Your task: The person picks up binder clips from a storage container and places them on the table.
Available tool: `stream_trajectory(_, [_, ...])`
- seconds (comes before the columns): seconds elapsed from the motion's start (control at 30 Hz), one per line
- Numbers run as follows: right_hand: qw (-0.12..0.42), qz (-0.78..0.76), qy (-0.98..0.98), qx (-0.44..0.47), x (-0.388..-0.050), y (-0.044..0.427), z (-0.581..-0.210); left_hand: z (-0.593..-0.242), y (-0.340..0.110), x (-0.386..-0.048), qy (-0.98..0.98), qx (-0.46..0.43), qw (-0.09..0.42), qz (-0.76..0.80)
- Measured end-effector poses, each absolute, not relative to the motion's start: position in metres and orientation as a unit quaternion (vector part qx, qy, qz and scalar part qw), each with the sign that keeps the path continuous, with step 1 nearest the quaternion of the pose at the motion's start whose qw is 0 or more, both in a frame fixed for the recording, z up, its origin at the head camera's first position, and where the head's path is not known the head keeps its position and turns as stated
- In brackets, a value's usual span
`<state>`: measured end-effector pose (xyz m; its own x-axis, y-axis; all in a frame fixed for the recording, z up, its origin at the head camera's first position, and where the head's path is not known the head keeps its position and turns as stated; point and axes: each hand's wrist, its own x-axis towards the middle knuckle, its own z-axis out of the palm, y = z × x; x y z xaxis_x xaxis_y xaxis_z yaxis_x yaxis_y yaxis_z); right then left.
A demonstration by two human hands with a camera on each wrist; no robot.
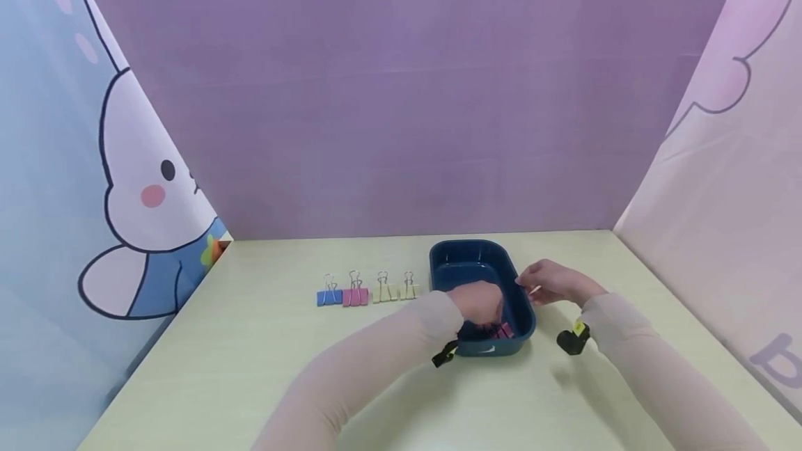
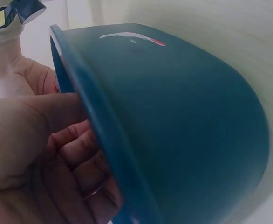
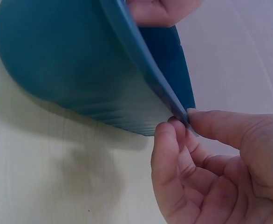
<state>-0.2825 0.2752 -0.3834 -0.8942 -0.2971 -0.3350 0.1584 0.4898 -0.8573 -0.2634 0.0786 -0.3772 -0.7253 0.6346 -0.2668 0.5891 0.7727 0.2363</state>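
Observation:
A dark blue plastic bin (image 1: 525,326) with a small white swoosh on its near end stands on the table. My left hand (image 1: 479,301) reaches down inside it, beside a pink binder clip (image 1: 503,330). In the left wrist view its fingers are curled, and a thin metal wire (image 2: 93,192) shows among them. The bin's rim hides the fingertips, so whether they grip anything cannot be told. At the bin's right side, my right hand (image 1: 551,280) pinches the rim (image 3: 167,100) between thumb and fingers.
Left of the bin, a row of binder clips stands with handles up: a blue clip (image 1: 329,297), a pink clip (image 1: 355,296) and pale yellow clips (image 1: 385,292). A purple backdrop (image 1: 401,103) rises behind the pale table (image 1: 250,367). Printed cloths hang on both sides.

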Motion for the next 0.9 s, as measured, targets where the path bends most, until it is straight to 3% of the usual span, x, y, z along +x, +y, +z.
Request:
stream_trajectory(0.17, [0.227,-0.504,0.833,-0.038,-0.284,0.275,-0.385,-0.371,0.07,-0.265,0.924,0.306,0.187,0.133])
stream_trajectory(0.5, [0.231,-0.503,0.832,-0.03,-0.287,0.28,-0.381,-0.291,0.024,-0.299,0.912,0.332,0.108,0.216])
stream_trajectory(0.9, [0.233,-0.494,0.837,-0.036,-0.287,0.279,-0.38,-0.227,-0.1,-0.354,0.95,0.199,0.045,0.237])
